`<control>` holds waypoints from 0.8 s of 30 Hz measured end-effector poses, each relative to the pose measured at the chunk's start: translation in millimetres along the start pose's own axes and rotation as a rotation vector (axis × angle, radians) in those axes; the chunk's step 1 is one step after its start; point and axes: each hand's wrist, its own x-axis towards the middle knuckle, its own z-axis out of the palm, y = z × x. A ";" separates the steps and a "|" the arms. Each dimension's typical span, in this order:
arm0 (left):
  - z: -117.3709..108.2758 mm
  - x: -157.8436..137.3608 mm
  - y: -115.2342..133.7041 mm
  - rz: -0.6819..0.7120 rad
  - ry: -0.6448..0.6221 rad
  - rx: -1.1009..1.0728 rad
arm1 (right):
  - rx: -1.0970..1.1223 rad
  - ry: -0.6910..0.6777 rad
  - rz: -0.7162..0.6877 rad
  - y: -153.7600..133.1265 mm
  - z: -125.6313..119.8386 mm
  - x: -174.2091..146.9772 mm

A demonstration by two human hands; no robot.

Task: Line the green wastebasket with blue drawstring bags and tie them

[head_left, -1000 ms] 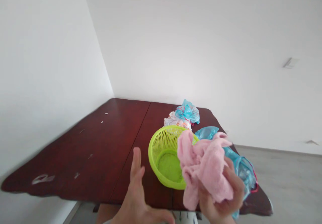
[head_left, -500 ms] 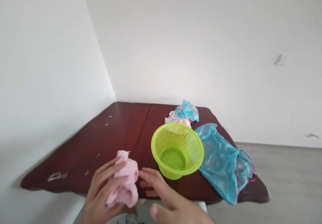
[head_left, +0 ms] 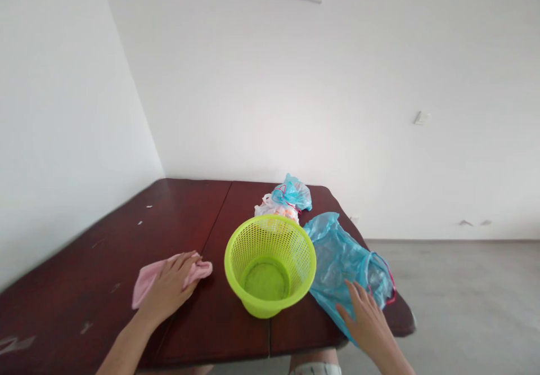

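A folded pink cloth (head_left: 145,280) lies on the dark red-brown table, left of the lime-green plastic basket (head_left: 270,305). My left hand (head_left: 171,285) grips it from above, fingers laid across its top and pressing it to the tabletop. My right hand (head_left: 367,316) is open, thumb apart from the fingers, over the lower part of a flat blue plastic bag (head_left: 333,251) with a red drawstring. Whether its fingertips touch the bag I cannot tell. The basket stands upright between my hands, and only its perforated wall and bottom show inside.
Behind the basket sit a white plastic bag (head_left: 276,207) with orange-coloured contents and a tied blue plastic bag (head_left: 295,193). The table (head_left: 177,212) borders white walls at the left and back. Small whitish scraps or marks dot its left side. Grey floor (head_left: 455,296) lies to the right.
My left hand has moved the bunched pink cloth down onto the table, where it now lies flatter. My right hand has moved away rightward, over the blue bag. The view has shifted.
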 end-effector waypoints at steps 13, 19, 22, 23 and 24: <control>5.4 38.8 28.3 -0.230 -0.184 0.165 | 0.129 -0.234 0.036 7.9 57.3 -2.2; -59.4 31.2 66.0 -0.217 0.162 0.088 | 0.512 -0.192 0.194 -23.9 34.1 6.5; -92.5 2.2 100.3 -0.113 0.459 -0.171 | 0.732 -0.191 0.400 -47.1 1.6 11.5; -98.4 -10.3 117.2 -0.061 0.534 -0.280 | 0.791 -0.171 0.451 -58.1 -10.9 12.9; -101.2 -22.7 137.4 0.008 0.560 -0.384 | 0.841 -0.143 0.484 -71.0 -23.0 13.8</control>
